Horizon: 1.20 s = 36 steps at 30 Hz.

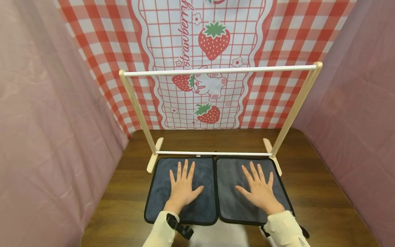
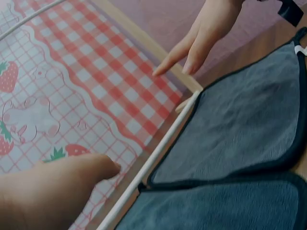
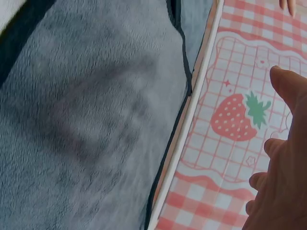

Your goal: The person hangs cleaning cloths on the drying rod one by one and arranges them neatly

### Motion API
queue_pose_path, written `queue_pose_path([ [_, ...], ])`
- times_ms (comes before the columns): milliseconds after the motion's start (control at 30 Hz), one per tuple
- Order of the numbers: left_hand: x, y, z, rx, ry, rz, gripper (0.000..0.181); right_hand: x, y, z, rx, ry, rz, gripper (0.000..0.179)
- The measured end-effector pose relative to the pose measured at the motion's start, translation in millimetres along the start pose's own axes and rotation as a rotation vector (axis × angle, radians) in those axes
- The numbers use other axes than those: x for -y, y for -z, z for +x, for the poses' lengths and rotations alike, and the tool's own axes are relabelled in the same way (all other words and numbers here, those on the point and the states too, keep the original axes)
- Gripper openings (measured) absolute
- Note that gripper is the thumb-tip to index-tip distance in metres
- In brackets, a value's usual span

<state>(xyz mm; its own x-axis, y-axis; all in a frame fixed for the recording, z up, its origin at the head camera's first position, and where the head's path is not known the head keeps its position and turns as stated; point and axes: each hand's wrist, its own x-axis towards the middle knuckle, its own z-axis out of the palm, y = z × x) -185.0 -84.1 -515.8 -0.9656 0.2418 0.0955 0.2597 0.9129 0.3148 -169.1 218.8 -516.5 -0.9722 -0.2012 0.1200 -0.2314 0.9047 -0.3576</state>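
Observation:
Two dark grey cloths with black edging lie side by side on the table, a left cloth (image 1: 160, 192) and a right cloth (image 1: 229, 192). Over the left one my left hand (image 1: 183, 189) is spread, palm down, fingers straight and apart. My right hand (image 1: 260, 189) is spread the same way over the right cloth. Neither hand grips anything. In the left wrist view, the left thumb (image 2: 96, 170) and the right hand (image 2: 208, 38) stand above the cloths. The right wrist view has the right hand (image 3: 288, 153) at its right side, with a soft shadow on the fabric below.
Just behind the cloths stands a wooden rack with a white top bar (image 1: 216, 71), a low white bar (image 1: 213, 153) and splayed feet (image 1: 155, 155). A strawberry-print checked cloth (image 1: 277, 44) hangs behind it. Pink curtains (image 1: 46, 120) flank the brown table (image 1: 123, 192).

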Motion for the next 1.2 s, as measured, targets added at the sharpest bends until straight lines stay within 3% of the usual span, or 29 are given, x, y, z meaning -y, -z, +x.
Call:
queue_pose_path([
  [167,15.1,3.2,1.4,-0.12,-0.01,-0.069,0.095,-10,1,0.2,-0.03,0.006,0.01,0.083],
  [333,35.5,4.1,5.4,-0.242,-0.016,-0.165,0.095,-20,-2,-1.2,-0.006,-0.008,0.024,0.083],
  [600,71.4,8.9,13.8,-0.377,-0.005,-0.279,0.095,-33,-13,-5.4,0.019,-0.033,0.018,0.084],
  [733,89.2,14.8,19.8,-0.422,0.034,-0.36,0.097,-42,-22,-4.8,0.031,-0.043,0.015,0.085],
  [967,115.7,29.1,32.7,-0.416,0.162,-0.589,0.101,-53,-36,-3.6,0.065,-0.066,0.041,0.088],
  [1200,136.8,46.6,54.8,-0.612,0.244,-0.975,0.093,-58,-44,-3.0,0.083,-0.083,0.084,0.093],
])
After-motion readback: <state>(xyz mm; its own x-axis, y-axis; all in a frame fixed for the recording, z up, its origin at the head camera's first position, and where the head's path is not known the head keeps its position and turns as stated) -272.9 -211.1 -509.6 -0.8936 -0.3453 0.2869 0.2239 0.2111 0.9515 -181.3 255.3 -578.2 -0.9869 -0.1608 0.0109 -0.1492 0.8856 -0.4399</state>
